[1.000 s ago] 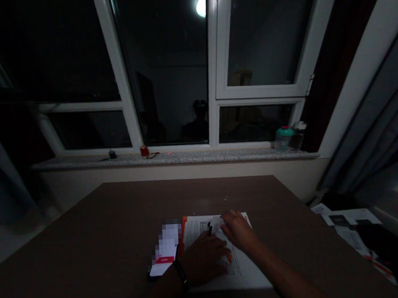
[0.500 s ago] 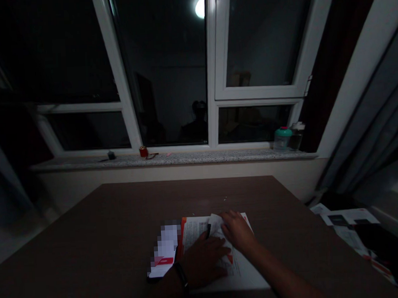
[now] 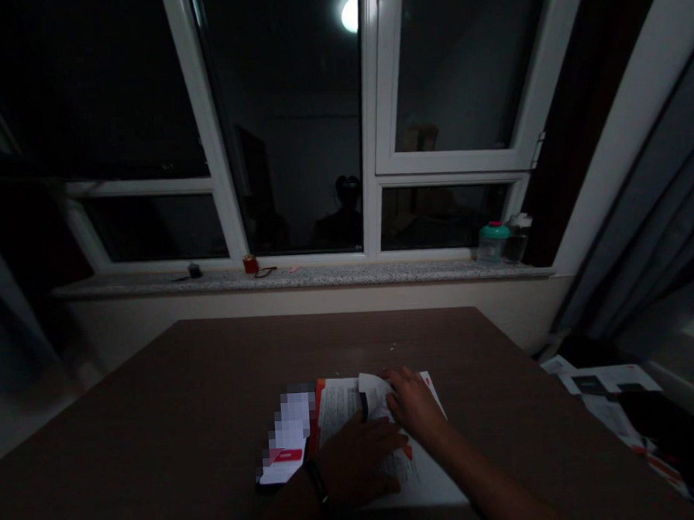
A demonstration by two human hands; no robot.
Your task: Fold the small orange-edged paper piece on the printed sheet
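Observation:
A small piece of paper (image 3: pixel 372 393) with a dark strip and an orange corner lies over a printed booklet (image 3: pixel 432 484) with an orange left edge. My right hand (image 3: pixel 414 402) rests at the paper's upper right, its fingers bent on the edge. Lower left of it, my left hand (image 3: pixel 360 457) spreads over the paper and the booklet, palm down, a dark band on its wrist. What is under the fingers is hidden. Left of the booklet is a phone (image 3: pixel 287 442) with a lit, partly pixelated screen.
The brown table (image 3: pixel 213 376) reaches toward a window sill (image 3: pixel 336 276) bearing a green-lidded bottle (image 3: pixel 493 241), a clear bottle (image 3: pixel 517 237), a red spool (image 3: pixel 250 263) and a small dark bottle (image 3: pixel 195 270). More papers (image 3: pixel 615 379) lie beyond the table's right edge.
The top of the small paper has shifted left and its orange corner slightly right. My left hand's fingers have moved a little; my right hand has barely moved.

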